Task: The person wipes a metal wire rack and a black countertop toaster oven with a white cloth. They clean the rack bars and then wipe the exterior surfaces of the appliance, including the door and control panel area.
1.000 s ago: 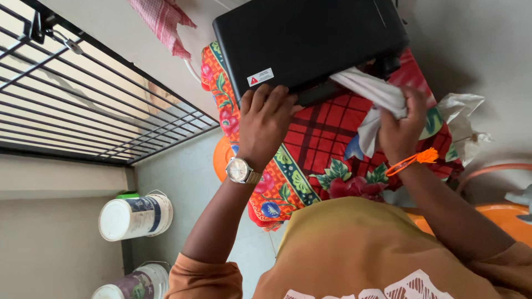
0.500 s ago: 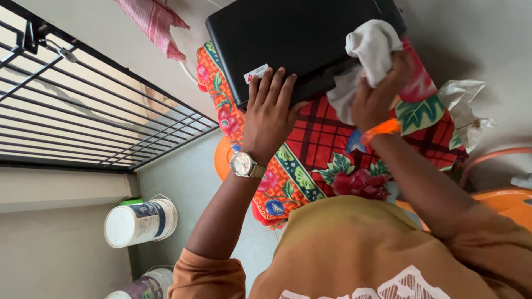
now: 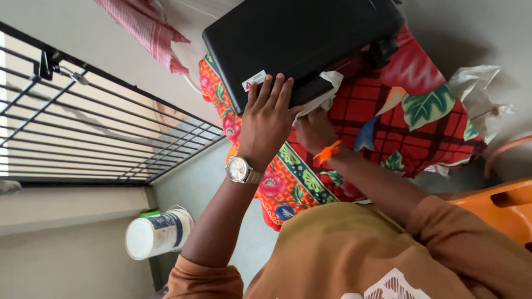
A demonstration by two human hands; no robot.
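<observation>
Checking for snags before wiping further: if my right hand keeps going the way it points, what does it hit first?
Probably the black case: the right hand points up at its near edge, white cloth leading. Depth there is unclear.

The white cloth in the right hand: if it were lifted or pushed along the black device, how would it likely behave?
The white cloth is bunched and creased in the right hand, so it is probably floppy and light. Pressed against the black device, it likely slides and folds instead of rolling. The left hand rests on the device, perhaps steadying it.
</observation>
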